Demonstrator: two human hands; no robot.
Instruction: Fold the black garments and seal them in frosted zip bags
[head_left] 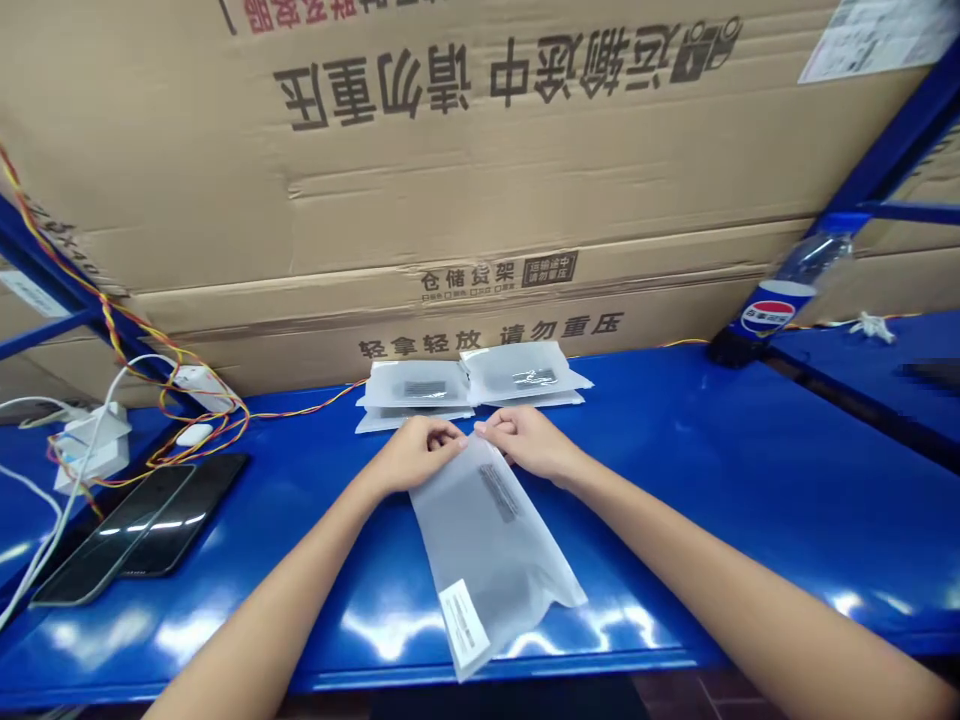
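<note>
Through the head camera I see a frosted plastic sleeve (487,560) lying flat on a blue steel shelf (660,450), and both hands are at its upper end. The left hand (415,453) and the right hand (529,443) are curled rather than spread, each pinching the sleeve's top edge, with the 2 sets of fingers almost meeting at the middle. The step in hand, as I read it, is this 1 sleeve being held by its top edge, just in front of a stack of matching sleeves (472,378), 2 of them side by side on top. A white label (463,625) sits at the sleeve's near end. Left of the hands lies a black smartphone (139,525); a Pepsi bottle (780,290) leans at the right.
</note>
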